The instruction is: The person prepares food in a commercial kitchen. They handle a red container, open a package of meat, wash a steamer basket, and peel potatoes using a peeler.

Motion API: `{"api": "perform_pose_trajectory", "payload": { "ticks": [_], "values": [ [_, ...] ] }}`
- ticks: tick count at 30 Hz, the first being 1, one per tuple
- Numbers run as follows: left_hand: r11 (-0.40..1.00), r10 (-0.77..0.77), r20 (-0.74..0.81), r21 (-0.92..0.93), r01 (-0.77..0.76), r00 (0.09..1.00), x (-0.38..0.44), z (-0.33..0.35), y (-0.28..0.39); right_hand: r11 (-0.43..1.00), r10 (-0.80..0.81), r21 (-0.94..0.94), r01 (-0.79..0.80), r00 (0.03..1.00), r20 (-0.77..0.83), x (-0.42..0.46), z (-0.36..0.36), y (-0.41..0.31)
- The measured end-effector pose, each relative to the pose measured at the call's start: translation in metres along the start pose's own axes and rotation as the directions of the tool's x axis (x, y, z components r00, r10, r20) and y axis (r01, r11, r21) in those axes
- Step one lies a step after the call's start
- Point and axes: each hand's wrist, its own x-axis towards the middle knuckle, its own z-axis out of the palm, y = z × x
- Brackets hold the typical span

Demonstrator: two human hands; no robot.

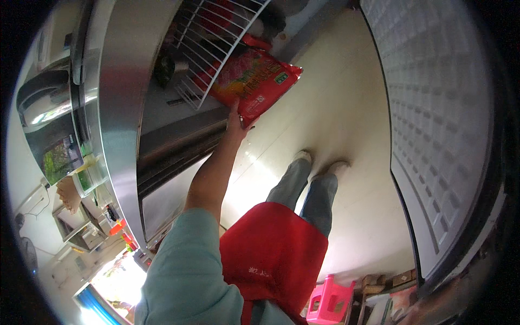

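My left hand (241, 120) grips the lower corner of a large red printed plastic food packet (260, 81). The packet lies partly under a white wire shelf (213, 53) in an open refrigerated cabinet and juts out over its front edge. Behind it, another red packet (256, 42) shows in part. A dark bundle in clear wrap (164, 69) lies deeper in the cabinet, to the left. My right hand is out of view. A red apron (276, 248) hangs before my body.
The cabinet's open door (438, 122), with a patterned white inner panel, stands at the right. Pale floor (361, 101) lies between. A pink plastic stool (331, 300) and cardboard boxes (373, 283) stand at lower right. A steel cabinet frame (122, 101) rises at left.
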Motion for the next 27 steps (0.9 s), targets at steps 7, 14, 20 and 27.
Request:
{"api": "perform_pose_trajectory", "payload": {
  "ticks": [7,14,20,27],
  "values": [
    [0.999,-0.007,0.189,-0.04,0.015,0.982,0.075,-0.002,-0.028,0.999,-0.043,0.018,0.043,0.999,-0.013,-0.003,0.007,-0.007],
    [0.993,0.108,-0.065,-0.049,-0.112,0.992,-0.023,0.025,-0.006,0.991,-0.051,0.124,0.04,0.995,0.085,-0.017,-0.013,-0.051],
    [0.943,-0.078,-0.021,0.324,0.081,0.997,-0.207,-0.034,0.019,0.199,0.153,0.637,-0.745,0.666,0.731,-0.005,-0.061,-0.222],
    [0.934,-0.176,0.022,0.318,0.16,0.984,-0.39,-0.088,0.041,0.389,-0.197,0.769,-0.508,0.77,0.607,0.004,-0.174,-0.308]
  ]
}}
